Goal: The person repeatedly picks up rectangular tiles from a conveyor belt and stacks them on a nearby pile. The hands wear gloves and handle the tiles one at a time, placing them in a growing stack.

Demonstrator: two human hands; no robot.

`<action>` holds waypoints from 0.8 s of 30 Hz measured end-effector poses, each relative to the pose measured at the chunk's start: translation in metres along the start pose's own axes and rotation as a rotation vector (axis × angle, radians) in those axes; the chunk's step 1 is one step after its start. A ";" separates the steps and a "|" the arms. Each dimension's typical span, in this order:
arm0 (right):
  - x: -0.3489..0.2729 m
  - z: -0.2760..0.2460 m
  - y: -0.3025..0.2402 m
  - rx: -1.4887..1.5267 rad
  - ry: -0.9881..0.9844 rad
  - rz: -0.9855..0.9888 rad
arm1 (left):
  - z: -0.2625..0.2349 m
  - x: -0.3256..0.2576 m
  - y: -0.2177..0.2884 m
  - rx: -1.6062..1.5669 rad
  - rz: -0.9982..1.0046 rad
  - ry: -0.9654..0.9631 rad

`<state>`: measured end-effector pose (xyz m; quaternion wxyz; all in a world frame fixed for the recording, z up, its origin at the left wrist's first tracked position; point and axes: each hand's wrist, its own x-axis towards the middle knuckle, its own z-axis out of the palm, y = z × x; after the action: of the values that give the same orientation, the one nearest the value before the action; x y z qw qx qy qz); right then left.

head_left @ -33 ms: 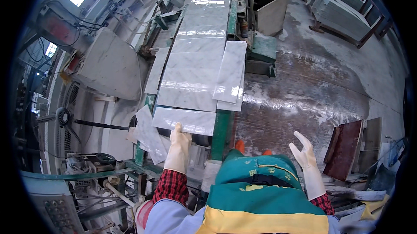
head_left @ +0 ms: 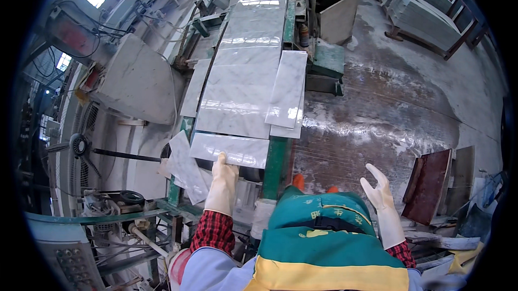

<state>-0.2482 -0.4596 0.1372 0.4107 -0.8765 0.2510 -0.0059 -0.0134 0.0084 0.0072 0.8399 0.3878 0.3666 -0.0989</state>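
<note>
marble tile [head_left: 245,150], pinched by left hand [head_left: 224,174], lies well left of spread right hand [head_left: 380,193].

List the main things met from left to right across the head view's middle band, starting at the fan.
Fan, broken marble piece, gloved left hand, green rail, orange footwear, gloved right hand, dark red panel.

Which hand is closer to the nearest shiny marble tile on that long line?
Left. The left hand touches the near edge of the marble tile; the right hand is open, away from it, off to the right.
</note>
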 end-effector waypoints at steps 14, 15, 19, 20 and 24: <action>0.007 0.010 -0.004 0.018 -0.028 0.009 | -0.001 0.021 0.006 0.029 -0.073 -0.007; 0.006 0.010 -0.004 0.013 -0.027 0.009 | 0.000 0.020 0.006 0.024 -0.078 -0.011; 0.003 0.009 0.001 -0.003 -0.021 0.029 | 0.026 -0.004 0.003 0.031 0.039 0.017; 0.002 0.009 0.003 -0.001 -0.018 0.037 | 0.026 -0.003 0.004 0.015 0.036 0.027; 0.000 0.009 0.006 0.014 -0.018 0.061 | 0.023 0.006 0.005 -0.012 0.053 0.086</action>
<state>-0.2492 -0.4562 0.1273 0.4192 -0.8656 0.2737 0.0126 0.0051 -0.0039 0.0160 0.8280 0.3961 0.3926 -0.0575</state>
